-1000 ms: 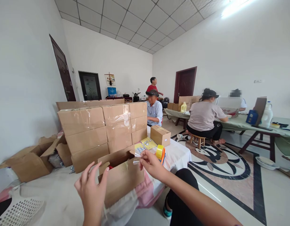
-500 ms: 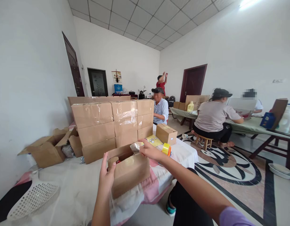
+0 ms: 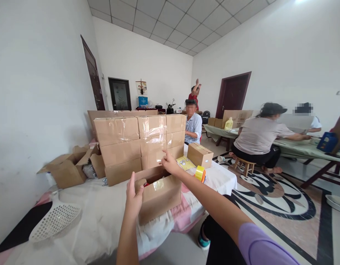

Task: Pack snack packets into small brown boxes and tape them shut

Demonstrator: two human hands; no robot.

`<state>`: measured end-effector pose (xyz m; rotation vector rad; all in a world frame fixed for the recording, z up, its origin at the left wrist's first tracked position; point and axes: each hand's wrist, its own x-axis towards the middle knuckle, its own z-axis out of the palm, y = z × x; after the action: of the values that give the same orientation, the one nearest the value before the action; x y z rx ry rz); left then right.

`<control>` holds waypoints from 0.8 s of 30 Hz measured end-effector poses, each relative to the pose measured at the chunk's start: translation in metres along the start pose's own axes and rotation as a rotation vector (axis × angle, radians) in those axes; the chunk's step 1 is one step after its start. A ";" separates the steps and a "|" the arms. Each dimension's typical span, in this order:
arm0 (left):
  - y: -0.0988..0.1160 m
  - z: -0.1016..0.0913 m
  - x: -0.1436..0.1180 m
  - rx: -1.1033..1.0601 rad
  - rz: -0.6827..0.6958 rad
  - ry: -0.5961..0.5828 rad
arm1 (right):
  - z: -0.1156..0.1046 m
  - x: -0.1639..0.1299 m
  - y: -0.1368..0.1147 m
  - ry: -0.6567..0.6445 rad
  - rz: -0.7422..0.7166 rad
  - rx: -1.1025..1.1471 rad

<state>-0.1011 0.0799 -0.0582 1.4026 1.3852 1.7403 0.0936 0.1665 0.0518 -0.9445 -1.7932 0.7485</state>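
Note:
An open cardboard box [image 3: 161, 200] stands on the cloth-covered table in front of me, with something red [image 3: 156, 179] partly visible inside. My left hand [image 3: 133, 195] grips its left end, the thumb over the rim and the fingers raised along the side. Above the box's far right corner is my right hand [image 3: 171, 164], its fingers apart and nothing visible in them. Close by on the right are a roll of yellow tape [image 3: 199, 173] on an orange holder and a yellow printed sheet [image 3: 185, 163].
Stacked taped cartons [image 3: 120, 151] form a wall behind the box. A closed carton [image 3: 200, 155] sits near the table's right side. Opened cartons [image 3: 67, 173] and a white perforated scoop [image 3: 56, 217] lie left. A person [image 3: 193, 125] sits beyond the stack; others work at another table.
My right hand held crinkled clear plastic over the box; now its fingers have spread and the plastic is out of sight. My left hand stays on the box. The view has shifted slightly left.

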 end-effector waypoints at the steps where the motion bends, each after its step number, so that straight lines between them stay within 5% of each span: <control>1: 0.001 0.000 0.000 0.013 0.009 -0.003 | -0.002 -0.005 0.001 0.015 -0.029 -0.013; 6: 0.002 -0.001 -0.002 0.056 0.025 -0.023 | -0.011 -0.024 0.006 0.069 -0.172 -0.128; 15: 0.004 -0.003 -0.002 0.210 0.077 -0.011 | -0.003 -0.029 0.029 0.127 -0.212 -0.245; 18: 0.016 -0.005 -0.006 0.400 0.161 0.041 | -0.006 -0.034 0.023 0.142 -0.234 -0.268; 24: 0.055 0.000 -0.027 0.955 0.121 0.046 | -0.010 -0.041 0.004 0.157 -0.183 -0.119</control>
<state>-0.0814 0.0379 -0.0189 1.9257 2.3582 1.1750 0.1150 0.1343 0.0339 -0.8771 -1.7717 0.4442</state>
